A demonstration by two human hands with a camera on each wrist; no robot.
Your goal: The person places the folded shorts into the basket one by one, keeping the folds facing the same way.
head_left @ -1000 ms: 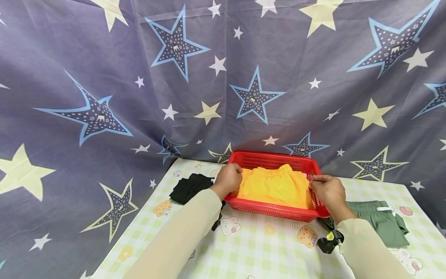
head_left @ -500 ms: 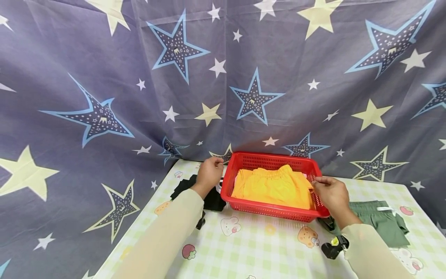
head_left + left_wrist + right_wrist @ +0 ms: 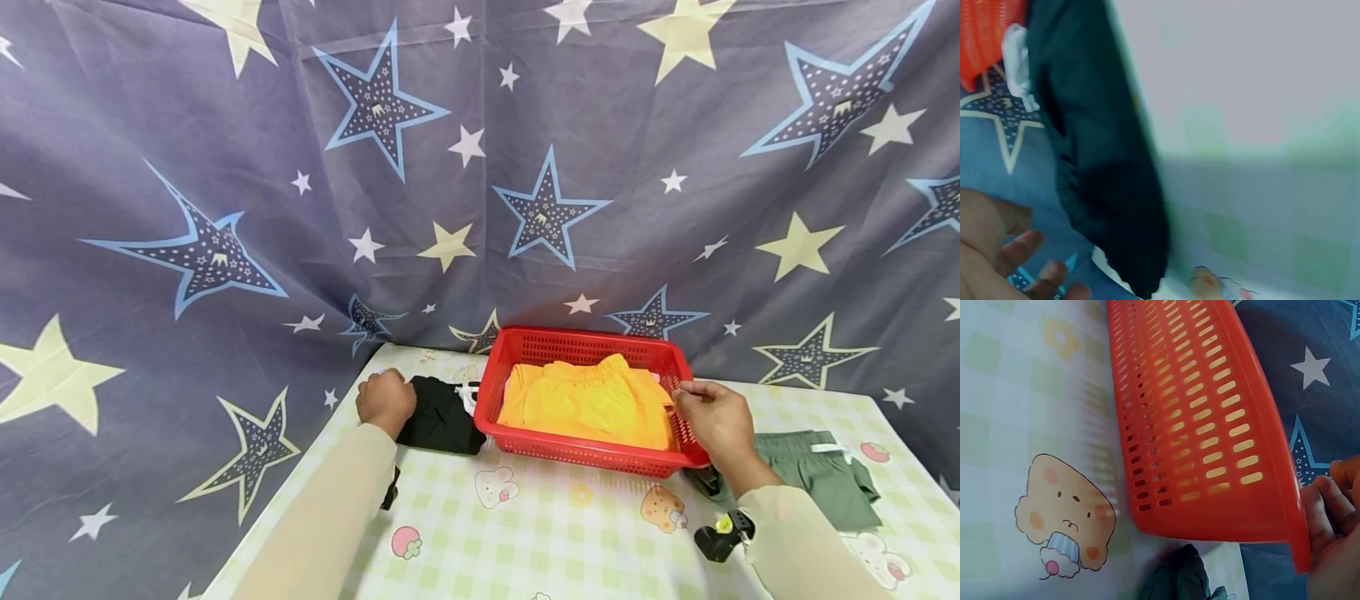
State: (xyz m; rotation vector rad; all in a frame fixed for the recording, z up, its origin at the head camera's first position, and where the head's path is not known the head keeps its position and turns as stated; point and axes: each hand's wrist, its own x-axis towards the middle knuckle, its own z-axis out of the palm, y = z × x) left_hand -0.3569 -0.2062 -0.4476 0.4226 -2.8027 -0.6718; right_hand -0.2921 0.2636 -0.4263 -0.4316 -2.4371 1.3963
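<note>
A pair of black shorts (image 3: 442, 417) with a white drawstring lies folded at the left. My left hand (image 3: 386, 402) is at their outer end; in the left wrist view its loosely bent fingers (image 3: 1019, 250) are apart from the dark cloth, with nothing between them. Right of them stands a red basket (image 3: 577, 446) with perforated walls, and yellow-orange shorts (image 3: 592, 404) lie inside it. My right hand (image 3: 716, 421) holds the basket's right rim, its fingertips close to the shorts' edge. In the right wrist view, the fingers (image 3: 1319, 519) are against the rim.
Green shorts (image 3: 817, 479) with a white drawstring lie to the right of the basket, partly behind my right arm. A light green checked cloth (image 3: 547, 542) covers the table. Behind hangs a star-patterned curtain (image 3: 420, 208), close to the basket's back.
My left hand has left the basket's left end and moved left to the outer end of the black shorts. The right hand has shifted slightly right; the basket has stayed put.
</note>
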